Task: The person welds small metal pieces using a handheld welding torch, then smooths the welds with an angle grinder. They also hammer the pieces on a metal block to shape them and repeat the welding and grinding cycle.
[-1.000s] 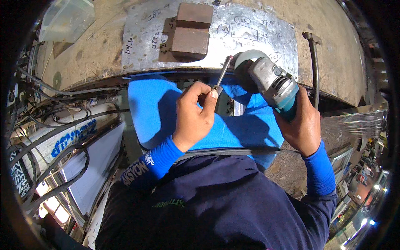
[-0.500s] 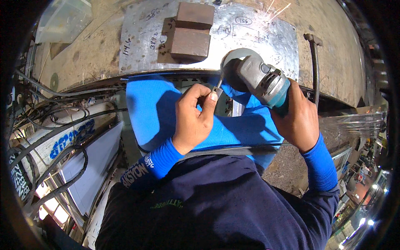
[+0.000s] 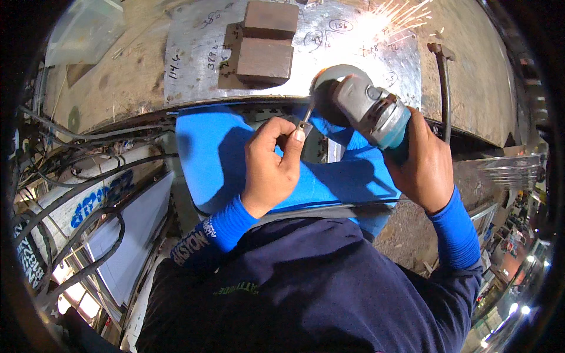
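Note:
My right hand (image 3: 425,162) is wrapped round the teal body of an angle grinder (image 3: 371,112). The grinder's disc (image 3: 338,76) points up and left, over the near edge of the bench. Between the thumb and bent fingers of my left hand (image 3: 272,165) is a small metal piece with a thin rod (image 3: 306,120). The rod's far tip meets the left edge of the disc, where an orange glow shows. Bright sparks (image 3: 400,20) fan out over the far right of the metal plate (image 3: 194,65).
Two brown metal blocks (image 3: 265,60) sit on the plate. A hammer (image 3: 442,88) lies on the bench's right side, its handle toward me. Black cables (image 3: 88,138) tangle at the left, below a clear plastic bin (image 3: 85,29). Blue cloth (image 3: 212,153) covers my lap.
The spark stream has grown much larger and brighter. The rod's tip has come against the disc's edge, and both hands have barely shifted.

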`<state>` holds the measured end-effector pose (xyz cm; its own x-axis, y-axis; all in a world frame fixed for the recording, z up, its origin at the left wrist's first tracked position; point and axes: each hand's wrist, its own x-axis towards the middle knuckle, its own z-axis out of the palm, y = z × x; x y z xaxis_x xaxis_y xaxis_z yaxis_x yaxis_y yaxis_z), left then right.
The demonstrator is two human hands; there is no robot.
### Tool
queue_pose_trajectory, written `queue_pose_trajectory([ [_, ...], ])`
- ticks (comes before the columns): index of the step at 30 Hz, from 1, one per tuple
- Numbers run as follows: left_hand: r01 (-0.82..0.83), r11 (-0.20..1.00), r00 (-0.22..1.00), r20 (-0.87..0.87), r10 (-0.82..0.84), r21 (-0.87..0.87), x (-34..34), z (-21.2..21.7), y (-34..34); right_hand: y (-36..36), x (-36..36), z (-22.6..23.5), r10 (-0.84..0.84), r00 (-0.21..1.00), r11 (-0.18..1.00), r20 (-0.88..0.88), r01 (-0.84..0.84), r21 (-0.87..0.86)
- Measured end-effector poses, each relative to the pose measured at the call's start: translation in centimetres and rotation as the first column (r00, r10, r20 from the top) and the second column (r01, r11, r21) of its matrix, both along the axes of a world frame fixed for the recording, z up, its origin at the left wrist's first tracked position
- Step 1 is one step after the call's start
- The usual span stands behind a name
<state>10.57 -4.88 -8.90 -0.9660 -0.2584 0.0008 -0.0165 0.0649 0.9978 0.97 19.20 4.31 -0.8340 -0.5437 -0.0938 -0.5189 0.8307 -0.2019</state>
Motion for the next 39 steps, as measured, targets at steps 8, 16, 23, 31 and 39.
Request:
queue_pose_trajectory([
  [8,-0.046,0.999,0.999,-0.02,0.047,0.017,-0.3,0.2,0.1,0.1,0.1,0.4,-0.006,0.999,1.0,0.044,0.005,0.019],
  [16,-0.013,0.992,0.999,0.053,0.007,0.129,-0.1,0.5,-0.2,0.0,0.4,0.4,-0.02,0.997,1.0,0.074,0.021,-0.006],
  [23,0.017,0.966,0.985,0.163,-0.06,0.256,-0.2,0.2,-1.0,1.7,0.4,0.3,-0.149,0.989,0.987,-0.005,0.149,-0.054],
  [31,-0.01,0.766,0.981,0.155,-0.117,0.643,-0.2,-1.3,-0.7,1.4,1.3,-0.5,-0.123,0.99,0.983,0.07,0.131,-0.127],
  [39,-0.026,0.564,0.971,0.156,-0.184,0.826,-0.5,-1.5,-1.0,0.1,-0.2,-0.1,-0.027,0.997,0.998,0.071,0.031,-0.061],
])
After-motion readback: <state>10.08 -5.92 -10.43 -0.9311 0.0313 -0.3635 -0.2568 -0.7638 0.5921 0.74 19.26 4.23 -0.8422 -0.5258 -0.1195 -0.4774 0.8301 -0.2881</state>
